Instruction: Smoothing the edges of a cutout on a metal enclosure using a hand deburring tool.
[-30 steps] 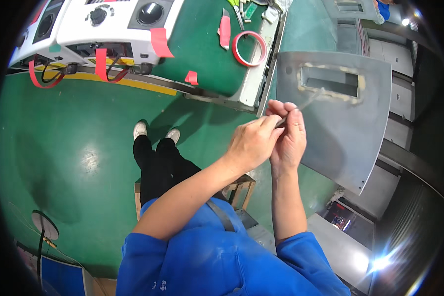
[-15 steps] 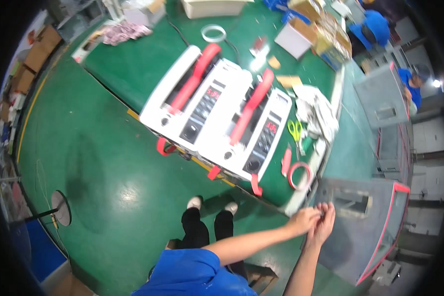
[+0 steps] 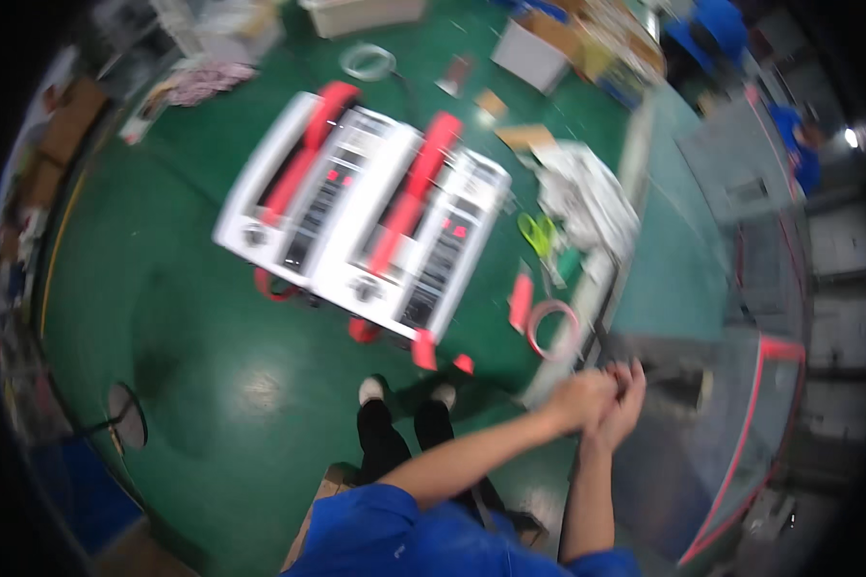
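Note:
My left hand (image 3: 584,400) and my right hand (image 3: 623,412) meet beyond the table's front right corner. The left fingers are closed against the right hand, whose fingers are bent around them. Anything between them is hidden and blurred. Left of them, two white machines (image 3: 342,252) with red handles (image 3: 417,192) and lit red displays stand side by side on the green table. Red strips (image 3: 423,349) hang at their front edge, and a small red piece (image 3: 464,363) shows beside one. A roll of red tape (image 3: 553,330) lies nearest my hands.
Green-handled scissors (image 3: 539,236), a red strip (image 3: 521,300) and crumpled white wrapping (image 3: 587,197) lie right of the machines. Open boxes (image 3: 529,60) stand at the back. A grey cabinet (image 3: 683,462) with red edging stands beside my right hand. Two co-workers in blue are at the far right.
The view has swung, so the table and machines sit further left and the picture is blurrier. My hands stay together, the left one wrapped closer. A small red piece now shows by the hanging strip.

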`<state>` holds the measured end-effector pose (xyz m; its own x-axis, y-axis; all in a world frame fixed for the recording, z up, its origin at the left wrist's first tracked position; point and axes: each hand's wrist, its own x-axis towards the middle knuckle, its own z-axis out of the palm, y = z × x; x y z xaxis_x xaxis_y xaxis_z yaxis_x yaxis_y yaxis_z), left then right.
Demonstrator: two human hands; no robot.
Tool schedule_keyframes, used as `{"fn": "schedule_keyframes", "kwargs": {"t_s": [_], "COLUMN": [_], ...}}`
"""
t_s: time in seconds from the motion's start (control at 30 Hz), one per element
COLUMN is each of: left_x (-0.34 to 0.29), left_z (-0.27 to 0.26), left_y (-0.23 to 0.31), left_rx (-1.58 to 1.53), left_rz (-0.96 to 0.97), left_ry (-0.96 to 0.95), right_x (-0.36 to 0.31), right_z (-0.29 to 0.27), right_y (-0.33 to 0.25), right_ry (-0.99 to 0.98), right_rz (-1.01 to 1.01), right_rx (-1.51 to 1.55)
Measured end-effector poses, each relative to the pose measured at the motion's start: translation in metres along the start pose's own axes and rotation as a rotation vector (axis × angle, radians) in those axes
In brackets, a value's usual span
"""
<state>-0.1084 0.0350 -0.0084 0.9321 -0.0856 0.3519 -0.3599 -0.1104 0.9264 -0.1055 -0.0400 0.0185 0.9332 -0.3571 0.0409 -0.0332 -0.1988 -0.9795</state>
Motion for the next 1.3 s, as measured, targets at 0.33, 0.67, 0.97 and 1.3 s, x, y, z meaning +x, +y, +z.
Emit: {"fn": "schedule_keyframes", "kwargs": {"t_s": [0.33, 0.67, 0.97, 1.3], "left_x": [0.008, 0.002, -0.003, -0.002], "left_z": [0.01, 0.015, 0.019, 0.026], "left_y": [0.012, 0.011, 0.011, 0.011], "left_rx": [-0.188, -0.252, -0.26, -0.244], "left_rz": [-0.205, -0.169, -0.175, -0.157], "left_ry": [0.05, 0.135, 0.175, 0.191], "right_x": [0.008, 0.007, 0.004, 0.009], "right_z": [-0.008, -0.009, -0.01, -0.015], "right_y": [-0.015, -0.013, -0.014, -0.014], "right_ry": [0.033, -0.053, -0.076, -0.113], "right_rz": [0.132, 0.094, 0.094, 0.067], "right_rx": [0.631, 0.646, 0.62, 0.617]}}
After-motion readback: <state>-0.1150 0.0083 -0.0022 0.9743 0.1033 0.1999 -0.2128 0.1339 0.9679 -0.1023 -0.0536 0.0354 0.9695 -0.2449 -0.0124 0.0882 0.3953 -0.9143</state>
